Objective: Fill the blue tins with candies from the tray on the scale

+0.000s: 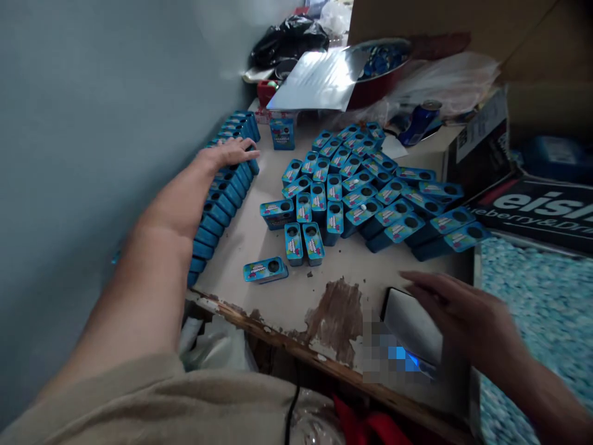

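My left hand (234, 152) reaches to a long row of small blue candy tins (217, 213) along the wall, its fingers curled over one tin's edge. My right hand (467, 315), slightly blurred, hovers above the phone (412, 321) at the table's front right; its fingers point left and I see nothing in them. A loose cluster of similar tins (334, 216), with dark round openings in their tops, stands mid-table. One separate tin (265, 270) is nearer the front edge, and another upright tin (282, 134) stands at the back.
A tray of pale blue pieces (537, 321) lies at the right, beside a printed black box (532, 210). Farther back are a blue can (420, 123), a red bowl (380, 89), a shiny sheet (319, 80) and a black bag (291, 42). The table's front edge (278, 337) is chipped.
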Tool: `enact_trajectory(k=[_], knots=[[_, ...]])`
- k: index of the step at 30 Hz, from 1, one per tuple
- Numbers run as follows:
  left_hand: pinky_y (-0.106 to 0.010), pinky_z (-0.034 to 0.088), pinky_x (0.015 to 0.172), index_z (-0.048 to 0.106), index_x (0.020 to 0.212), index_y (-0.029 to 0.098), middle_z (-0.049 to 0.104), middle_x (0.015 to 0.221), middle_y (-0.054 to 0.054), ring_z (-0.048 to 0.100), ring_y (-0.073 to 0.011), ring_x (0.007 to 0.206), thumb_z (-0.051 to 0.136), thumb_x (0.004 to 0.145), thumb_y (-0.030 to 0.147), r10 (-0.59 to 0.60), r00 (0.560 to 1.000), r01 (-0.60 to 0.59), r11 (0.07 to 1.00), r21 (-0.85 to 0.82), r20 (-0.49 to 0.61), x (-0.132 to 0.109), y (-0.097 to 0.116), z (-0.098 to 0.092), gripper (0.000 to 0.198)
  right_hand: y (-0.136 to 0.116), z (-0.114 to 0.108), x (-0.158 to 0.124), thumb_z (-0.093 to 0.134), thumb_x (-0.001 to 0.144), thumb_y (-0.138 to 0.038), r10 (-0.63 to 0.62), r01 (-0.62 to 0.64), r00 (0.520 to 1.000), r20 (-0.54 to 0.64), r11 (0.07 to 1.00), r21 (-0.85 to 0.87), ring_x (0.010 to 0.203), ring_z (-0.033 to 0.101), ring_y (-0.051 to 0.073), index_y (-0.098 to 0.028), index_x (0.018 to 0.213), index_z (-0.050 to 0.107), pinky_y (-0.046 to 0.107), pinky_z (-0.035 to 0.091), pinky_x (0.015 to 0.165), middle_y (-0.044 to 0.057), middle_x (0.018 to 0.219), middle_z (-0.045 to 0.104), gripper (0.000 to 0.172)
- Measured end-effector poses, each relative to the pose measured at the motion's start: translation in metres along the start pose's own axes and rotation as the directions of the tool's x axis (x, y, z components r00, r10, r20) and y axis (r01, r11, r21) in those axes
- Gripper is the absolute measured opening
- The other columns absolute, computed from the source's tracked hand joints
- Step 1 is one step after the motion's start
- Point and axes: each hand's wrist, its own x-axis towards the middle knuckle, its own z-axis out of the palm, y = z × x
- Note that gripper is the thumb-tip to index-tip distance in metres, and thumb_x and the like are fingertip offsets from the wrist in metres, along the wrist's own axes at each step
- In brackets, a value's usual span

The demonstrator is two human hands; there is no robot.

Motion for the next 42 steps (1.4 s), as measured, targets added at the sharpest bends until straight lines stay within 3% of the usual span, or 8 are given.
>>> enact_trajectory(k=[5,12,17,21,25,28,32,42], knots=[[-0.057,0.016,0.142,0.063,0.143,0.01,0.063,0.161,-0.009,0.047,-0.016,0.138,0.057,0.124,0.032,-0.085,0.995,0.084,0.996,0.02,0.049,-0.017,0.011,0.011,0.03,-0.081,0.041,0.102,0.045,0.112,-0.015,-0.157,0.298,0.903,0.401,0.9,-0.319,0.09,0.084,0.029,-0.031,0.161,0.067,0.034,0.053,0.067,0.013,0.126,0.085,0.056],[-0.055,0.023,0.137,0.071,0.142,0.021,0.064,0.164,-0.01,0.049,-0.0314,0.154,0.059,0.112,0.028,-0.069,0.997,0.07,0.997,-0.02,0.041,-0.02,0.019,0.001,0.033,-0.127,0.05,0.15,0.049,0.106,-0.001,-0.145,0.428,0.833,0.534,0.78,-0.456,0.097,0.081,0.028,-0.022,0.133,0.079,0.032,0.033,0.064,0.014,0.11,0.086,0.045],[-0.061,0.002,0.143,0.07,0.133,0.018,0.074,0.145,-0.001,0.041,-0.0261,0.154,0.077,0.108,0.045,0.041,0.995,-0.052,0.99,-0.129,-0.087,-0.036,0.04,-0.008,0.037,-0.125,0.017,0.104,0.063,0.112,-0.019,-0.048,0.331,0.856,0.515,0.817,-0.473,0.093,0.08,0.026,-0.022,0.102,0.087,0.033,0.029,0.061,0.012,0.115,0.086,0.026],[-0.053,0.027,0.142,0.069,0.141,0.013,0.073,0.15,-0.004,0.053,-0.0244,0.141,0.083,0.102,0.064,0.059,0.991,-0.081,0.978,-0.19,-0.12,-0.076,0.059,-0.017,0.065,-0.089,-0.023,0.027,0.071,0.112,-0.034,0.159,0.035,0.939,0.304,0.837,-0.546,0.091,0.08,0.029,-0.026,0.097,0.087,0.034,0.033,0.063,0.01,0.106,0.086,0.023],[-0.047,0.059,0.114,0.069,0.145,0.018,0.08,0.133,-0.006,0.072,-0.0256,0.114,0.065,0.097,0.093,0.006,0.99,-0.062,0.913,-0.402,-0.139,-0.172,0.056,-0.011,0.089,-0.04,-0.041,-0.04,0.072,0.109,-0.038,0.243,-0.122,0.956,0.165,0.84,-0.528,0.091,0.081,0.031,-0.028,0.094,0.087,0.033,0.039,0.065,0.007,0.099,0.085,0.024],[-0.049,0.066,0.107,0.069,0.132,0.03,0.083,0.125,-0.004,0.078,-0.0307,0.117,0.077,0.069,0.109,-0.135,0.986,0.019,0.691,-0.722,-0.103,-0.26,0.048,0.014,0.102,-0.026,-0.036,-0.062,0.068,0.111,-0.037,0.272,-0.177,0.955,0.116,0.84,-0.513,0.096,0.082,0.031,-0.026,0.098,0.088,0.032,0.041,0.066,0.009,0.105,0.086,0.026],[-0.062,0.067,0.109,0.069,0.114,0.034,0.084,0.115,0.001,0.081,-0.0386,0.117,0.111,0.031,0.078,-0.182,0.98,0.174,0.613,-0.771,0.076,-0.329,0.059,0.058,0.102,-0.034,-0.03,-0.061,0.065,0.112,-0.033,0.306,-0.205,0.945,0.12,0.836,-0.509,0.101,0.082,0.03,-0.025,0.107,0.089,0.033,0.043,0.068,0.011,0.116,0.086,0.026],[-0.054,0.061,0.123,0.064,0.128,0.022,0.073,0.135,-0.013,0.075,-0.0361,0.133,0.094,0.072,0.062,-0.024,0.997,-0.036,0.713,-0.7,-0.076,-0.279,0.138,0.116,0.076,0.02,-0.074,-0.117,0.054,0.113,-0.069,0.331,-0.381,0.916,-0.227,0.895,-0.231,0.065,0.069,0.025,-0.026,0.108,0.089,0.036,0.045,0.07,0.006,0.069,0.071,0.056]])
